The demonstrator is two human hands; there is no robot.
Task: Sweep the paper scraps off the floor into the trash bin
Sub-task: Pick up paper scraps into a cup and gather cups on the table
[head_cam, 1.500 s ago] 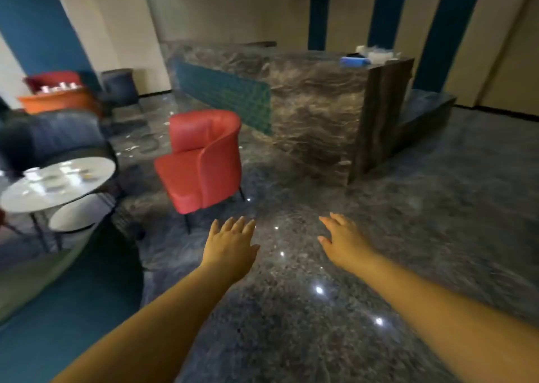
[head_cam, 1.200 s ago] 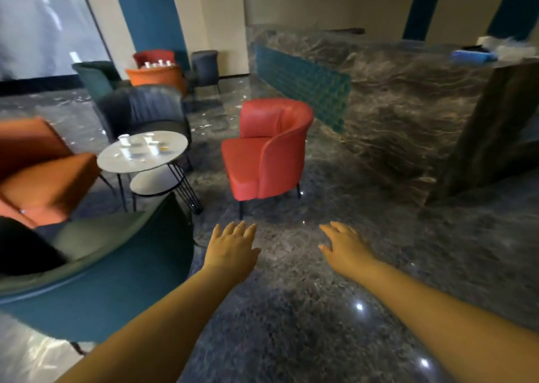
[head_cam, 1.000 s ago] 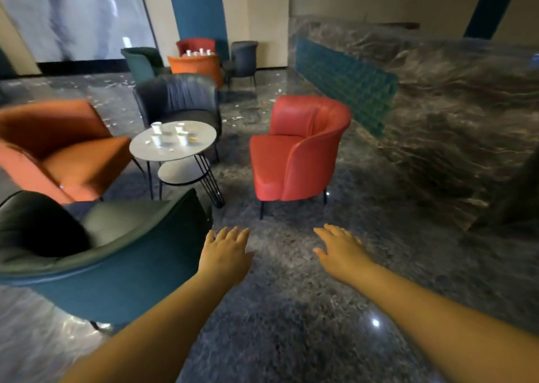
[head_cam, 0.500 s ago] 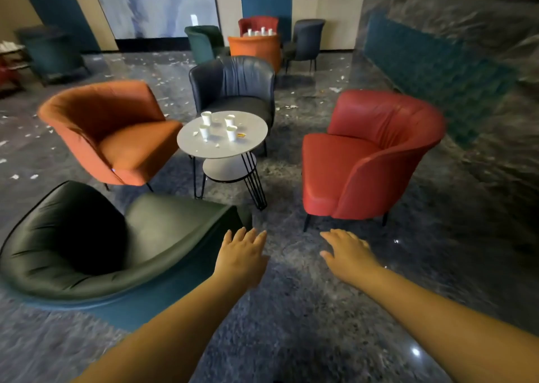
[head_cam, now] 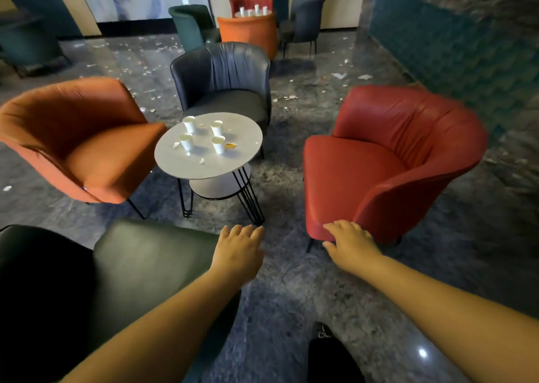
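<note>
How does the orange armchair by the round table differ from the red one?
The orange armchair stands left of the round table, the red armchair right of it. The right hand overlaps the red armchair's front edge; no hand is near the orange armchair. Both are empty tub chairs on thin dark legs, facing the table.

Both empty hands, left hand (head_cam: 237, 252) and right hand (head_cam: 351, 241), reach over dark floor (head_cam: 291, 295) between armchairs.

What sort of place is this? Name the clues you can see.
Probably a café or lobby lounge: padded red armchair and orange armchair around a round white table holding white paper cups; paper scraps litter the polished stone floor.
</note>
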